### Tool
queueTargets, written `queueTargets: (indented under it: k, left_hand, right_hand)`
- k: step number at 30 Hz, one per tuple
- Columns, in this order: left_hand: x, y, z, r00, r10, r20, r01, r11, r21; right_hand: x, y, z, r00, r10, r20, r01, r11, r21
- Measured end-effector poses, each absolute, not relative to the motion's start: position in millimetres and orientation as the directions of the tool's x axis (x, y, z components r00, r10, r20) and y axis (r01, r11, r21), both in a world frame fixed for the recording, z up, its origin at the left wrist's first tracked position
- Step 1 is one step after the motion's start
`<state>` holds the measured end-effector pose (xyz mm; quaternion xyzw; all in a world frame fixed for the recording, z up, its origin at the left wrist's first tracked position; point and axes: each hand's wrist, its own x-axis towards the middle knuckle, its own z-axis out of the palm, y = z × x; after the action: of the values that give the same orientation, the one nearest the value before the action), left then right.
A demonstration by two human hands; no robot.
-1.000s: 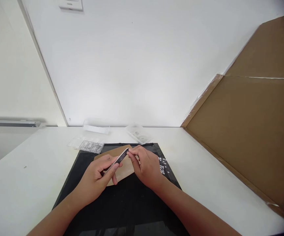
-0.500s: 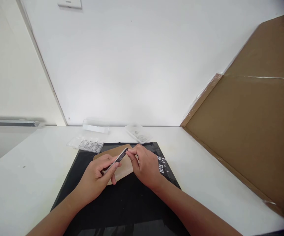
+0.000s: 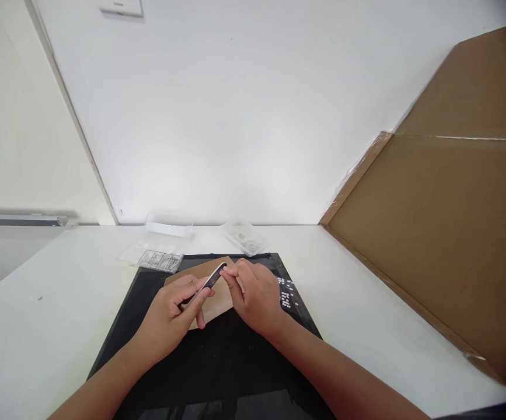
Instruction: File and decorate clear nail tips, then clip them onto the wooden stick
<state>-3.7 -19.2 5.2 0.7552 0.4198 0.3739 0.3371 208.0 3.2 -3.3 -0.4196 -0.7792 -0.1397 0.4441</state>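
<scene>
Strip (image 3: 214, 278) | your left hand (image 3: 169, 309) is pinching it | right hand (image 3: 257, 296), fingertips pressing together, is edging inward, still working its tip

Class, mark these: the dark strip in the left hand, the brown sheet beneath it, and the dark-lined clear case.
Dark strip (image 3: 215, 277): head view, on its dark face.
Brown sheet (image 3: 220, 300): head view, on its lower part.
Clear case (image 3: 160, 260): head view, on its dark-lined part.

Matt cardboard (image 3: 432, 233) stood right.
The far tray (image 3: 237, 242) looked plastic; the black mat (image 3: 226, 361) was smooth, glossy near.
</scene>
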Motion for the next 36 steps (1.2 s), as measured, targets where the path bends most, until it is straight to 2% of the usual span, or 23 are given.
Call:
queueTargets:
  k: [14, 20, 24, 30, 36]
  left_hand:
    - [-4, -18, 5, 0.365, 0.89, 0.275, 0.399, -0.416, 0.817]
    - [-6, -17, 1, 0.255, 0.933, 0.255, 0.435, -0.346, 0.832]
    - [-8, -15, 0, 0.178, 0.953, 0.246, 0.42, -0.3, 0.857]
    - [-7, -14, 2, 0.165, 0.957, 0.239, 0.424, -0.287, 0.859]
    - [-8, -13, 1, 0.169, 0.957, 0.237, 0.429, -0.288, 0.856]
  right_hand:
    - [208, 4, -6, -0.291, 0.56, 0.775, 0.782, 0.606, -0.144]
    - [215, 12, -9, -0.308, 0.591, 0.745, 0.726, 0.653, -0.218]
    - [221, 16, -10, -0.408, 0.609, 0.68, 0.698, 0.688, -0.198]
    - [225, 14, -8, -0.593, 0.6, 0.537, 0.646, 0.753, -0.127]
    - [227, 10, -1, -0.686, 0.586, 0.431, 0.57, 0.801, -0.182]
